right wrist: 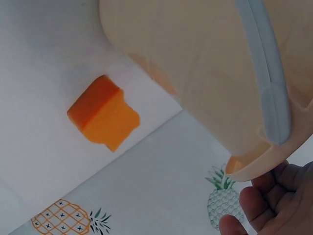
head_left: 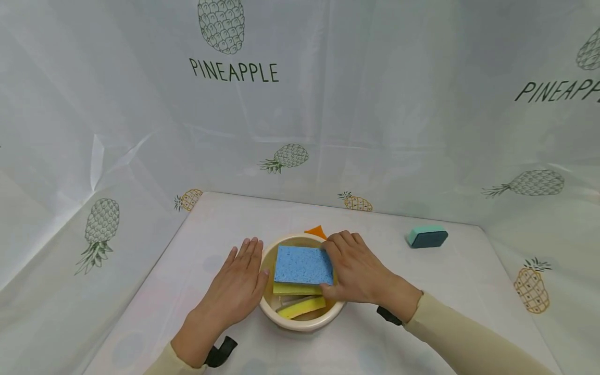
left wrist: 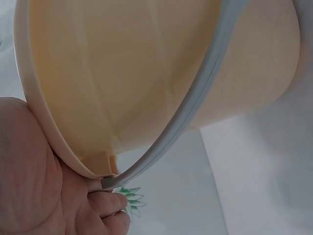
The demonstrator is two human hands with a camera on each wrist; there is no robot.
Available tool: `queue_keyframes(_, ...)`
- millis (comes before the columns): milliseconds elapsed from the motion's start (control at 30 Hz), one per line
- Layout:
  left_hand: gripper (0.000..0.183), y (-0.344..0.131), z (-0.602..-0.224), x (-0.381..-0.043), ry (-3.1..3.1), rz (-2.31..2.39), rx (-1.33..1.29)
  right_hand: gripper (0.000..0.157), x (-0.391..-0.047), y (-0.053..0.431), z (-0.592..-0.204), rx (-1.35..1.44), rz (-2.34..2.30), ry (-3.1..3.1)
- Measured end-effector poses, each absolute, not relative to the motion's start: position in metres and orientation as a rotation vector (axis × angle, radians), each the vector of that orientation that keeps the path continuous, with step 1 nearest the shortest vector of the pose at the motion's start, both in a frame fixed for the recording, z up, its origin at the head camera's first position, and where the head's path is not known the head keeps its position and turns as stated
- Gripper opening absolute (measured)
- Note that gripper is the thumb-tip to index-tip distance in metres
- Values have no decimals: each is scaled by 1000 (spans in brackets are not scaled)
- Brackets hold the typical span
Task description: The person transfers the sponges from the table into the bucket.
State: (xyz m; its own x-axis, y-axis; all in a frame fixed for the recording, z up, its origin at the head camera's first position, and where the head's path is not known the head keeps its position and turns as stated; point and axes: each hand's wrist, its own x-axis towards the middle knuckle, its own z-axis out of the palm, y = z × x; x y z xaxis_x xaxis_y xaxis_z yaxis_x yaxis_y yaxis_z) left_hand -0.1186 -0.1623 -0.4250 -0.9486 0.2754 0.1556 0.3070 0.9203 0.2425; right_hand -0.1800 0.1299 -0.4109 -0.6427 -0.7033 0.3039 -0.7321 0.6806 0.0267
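A cream bucket (head_left: 300, 326) stands on the table with sponges inside. On top lies a blue sponge (head_left: 302, 264), with a yellow sponge (head_left: 295, 289) under it and another yellow sponge (head_left: 301, 307) tilted lower down. My right hand (head_left: 358, 271) reaches over the right rim and grips the blue sponge's right end, thumb at the near corner and fingers at the far one. In the right wrist view its fingers show close to the rim. My left hand (head_left: 239, 281) rests flat along the left rim, fingers straight. The grey handle (left wrist: 181, 117) hangs down outside the bucket.
Behind the bucket lies an orange sponge (right wrist: 105, 115), mostly hidden in the head view. A teal sponge with a dark face (head_left: 427, 237) sits at the table's back right. Pineapple-printed sheeting (head_left: 375, 130) rises around the back and sides of the white table (head_left: 394, 229).
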Motion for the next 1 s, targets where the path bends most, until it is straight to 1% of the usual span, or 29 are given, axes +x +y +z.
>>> queue_keyframes(267, 64, -162, -426, -119, -2955, -410, -445, 74, -181, 128, -410, 1181, 127, -2646)
queue_keyframes(333, 65, -162, -426, -119, -2959, -411, -439, 75, -180, 128, -410, 1182, 121, -2644)
queue_keyframes(533, 65, -162, -426, -119, -2958, -426, -439, 73, -179, 130, -412, 1166, 141, -2633)
queue_keyframes(700, 65, -162, -427, -119, -2966, -465, -441, 66, -180, 135, -415, 1120, 193, -2609)
queue_keyframes(833, 66, -162, -427, -119, -2972, -476, -439, 61, -183, 144, -415, 1076, 208, -2555)
queue_keyframes(1000, 66, -162, -427, -119, -2984, -479, -438, 59, -192, 160, -414, 1014, 229, -2507)
